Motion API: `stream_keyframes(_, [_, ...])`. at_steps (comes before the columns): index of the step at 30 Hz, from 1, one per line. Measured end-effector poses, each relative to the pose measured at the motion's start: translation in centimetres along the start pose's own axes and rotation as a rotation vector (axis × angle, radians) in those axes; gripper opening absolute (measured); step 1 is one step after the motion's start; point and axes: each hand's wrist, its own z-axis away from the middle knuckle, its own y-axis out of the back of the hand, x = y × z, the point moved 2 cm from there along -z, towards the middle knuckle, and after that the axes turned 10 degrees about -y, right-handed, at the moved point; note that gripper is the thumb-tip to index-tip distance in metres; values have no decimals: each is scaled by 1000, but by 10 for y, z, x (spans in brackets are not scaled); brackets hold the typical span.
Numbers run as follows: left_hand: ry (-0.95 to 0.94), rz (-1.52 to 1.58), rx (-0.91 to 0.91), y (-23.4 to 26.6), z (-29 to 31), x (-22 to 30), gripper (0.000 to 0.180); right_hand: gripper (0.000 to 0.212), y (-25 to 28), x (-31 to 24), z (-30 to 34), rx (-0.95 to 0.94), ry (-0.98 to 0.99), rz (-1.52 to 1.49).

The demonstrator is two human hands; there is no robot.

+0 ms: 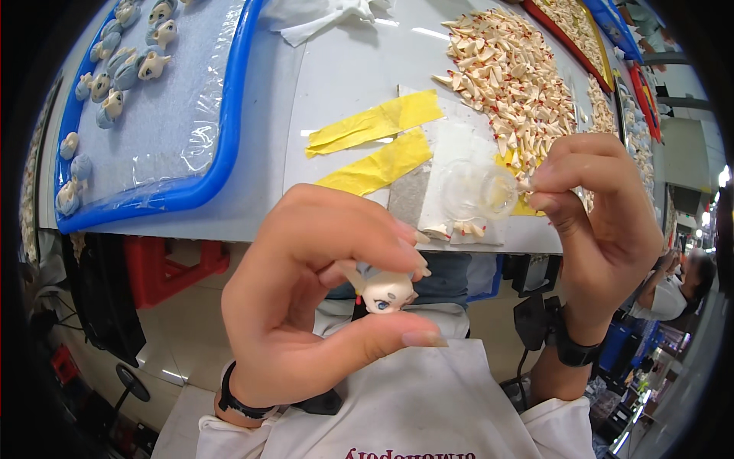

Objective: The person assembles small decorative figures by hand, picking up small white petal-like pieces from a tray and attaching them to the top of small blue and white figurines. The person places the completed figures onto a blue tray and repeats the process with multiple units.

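My left hand is closed around a small doll head, held between thumb and fingers above my lap. The head has a painted blue eye, pale blue hair and a pointed ear with a red tip on its left side; fingers hide its other side. My right hand pinches a small pale ear piece, mostly covered by thumb and forefinger. Just left of those fingertips stands a clear round cup. Beyond it spreads a pile of cream pointed ear pieces with red tips.
A blue-rimmed tray at the left holds several doll heads. Yellow tape strips and a grey pad lie mid-table. White tissue sits at the back. A red crate is below the table; another person is far right.
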Motion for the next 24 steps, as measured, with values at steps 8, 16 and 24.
stream_keyframes(8, [-98, -129, -106, 4, 1, 0, 38, 17, -8, -12, -4, 131, 255, 347])
stream_keyframes(16, [124, -75, 45, -7, 0, 5, 40, 18, -7, -13, -6, 125, 312, 345])
stream_keyframes(24, [-13, -70, -1, -1, 3, 1, 36, 16, -6, -18, -5, 68, 229, 338])
